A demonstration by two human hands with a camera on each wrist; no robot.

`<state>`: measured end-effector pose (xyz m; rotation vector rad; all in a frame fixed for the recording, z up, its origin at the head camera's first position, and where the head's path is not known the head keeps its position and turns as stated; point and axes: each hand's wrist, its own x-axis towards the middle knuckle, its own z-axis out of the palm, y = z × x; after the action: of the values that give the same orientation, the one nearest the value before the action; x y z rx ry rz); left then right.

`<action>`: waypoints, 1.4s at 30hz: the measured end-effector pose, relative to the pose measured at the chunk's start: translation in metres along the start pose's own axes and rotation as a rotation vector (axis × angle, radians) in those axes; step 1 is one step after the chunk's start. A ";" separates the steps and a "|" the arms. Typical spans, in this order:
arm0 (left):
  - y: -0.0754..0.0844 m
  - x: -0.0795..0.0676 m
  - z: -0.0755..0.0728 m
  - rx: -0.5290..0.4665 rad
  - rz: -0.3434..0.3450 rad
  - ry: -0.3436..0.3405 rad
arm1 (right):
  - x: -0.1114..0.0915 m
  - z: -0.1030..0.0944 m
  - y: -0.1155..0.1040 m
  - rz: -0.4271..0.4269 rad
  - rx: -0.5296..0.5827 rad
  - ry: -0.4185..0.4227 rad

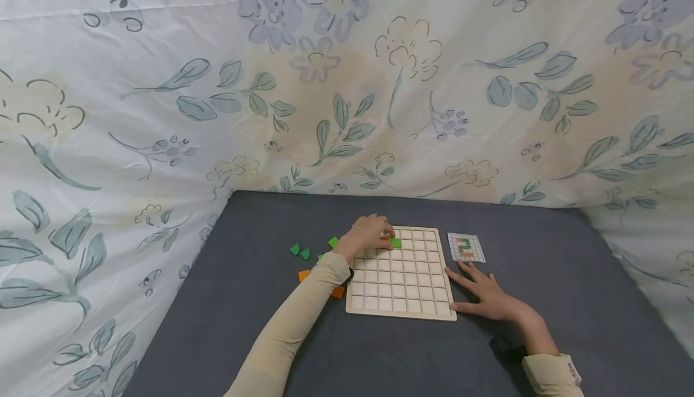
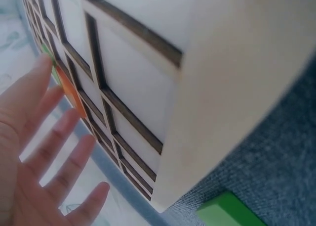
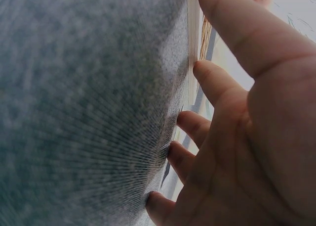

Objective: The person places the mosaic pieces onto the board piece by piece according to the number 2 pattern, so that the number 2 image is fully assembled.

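Observation:
A pale wooden grid board (image 1: pixel 401 317) lies on the dark cloth. Over its upper left part is my left hand (image 1: pixel 371 232), its thumb and fingers beside an orange tile (image 2: pixel 73 95) in the grid. The left wrist view shows those fingers extended and spread, the thumb tip at a green tile (image 1: pixel 396 243) adjoining the orange one. My right hand (image 1: pixel 488 294) lies spread at the board's right side. Its thumb and index finger touch the board's edge (image 3: pixel 193 48), and the other fingertips rest on the cloth.
A small printed card (image 1: pixel 466 247) with a coloured grid pattern lies right of the board. Loose green pieces (image 1: pixel 295 249) and orange pieces (image 1: pixel 303 275) lie to the left, some partly behind the left arm. A floral curtain (image 1: pixel 325 114) hangs behind the table.

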<state>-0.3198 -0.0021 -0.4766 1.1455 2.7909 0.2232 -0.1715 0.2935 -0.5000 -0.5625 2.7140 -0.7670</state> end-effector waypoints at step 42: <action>-0.060 -0.054 -0.020 -0.141 -0.149 0.069 | -0.002 0.002 -0.002 0.002 -0.007 0.007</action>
<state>-0.3266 -0.0841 -0.4650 0.9110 2.8497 0.4449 -0.1682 0.2920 -0.4997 -0.5599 2.7241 -0.7613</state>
